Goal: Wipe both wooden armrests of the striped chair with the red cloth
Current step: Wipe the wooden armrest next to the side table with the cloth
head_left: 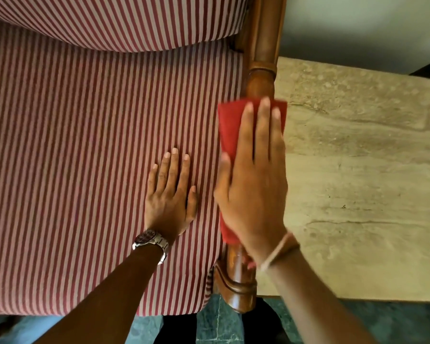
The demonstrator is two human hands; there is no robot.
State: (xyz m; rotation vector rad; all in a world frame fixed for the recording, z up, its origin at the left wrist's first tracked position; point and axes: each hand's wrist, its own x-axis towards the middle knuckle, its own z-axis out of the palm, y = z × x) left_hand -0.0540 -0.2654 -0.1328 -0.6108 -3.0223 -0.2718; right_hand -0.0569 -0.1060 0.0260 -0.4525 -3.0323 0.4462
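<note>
The striped chair (85,145) fills the left of the view, its red-and-white seat cushion seen from above. Its right wooden armrest (261,80) runs from top to bottom at centre right. The red cloth (230,125) is draped over the middle of this armrest. My right hand (256,180) lies flat on the cloth, fingers extended, pressing it onto the wood. My left hand (170,194), with a wristwatch, rests flat and empty on the seat cushion just left of the armrest. The left armrest is out of view.
A beige stone-topped table (358,182) stands right beside the armrest on the right. Dark green tiled floor (214,328) shows below the chair's front edge. A pale wall is at top right.
</note>
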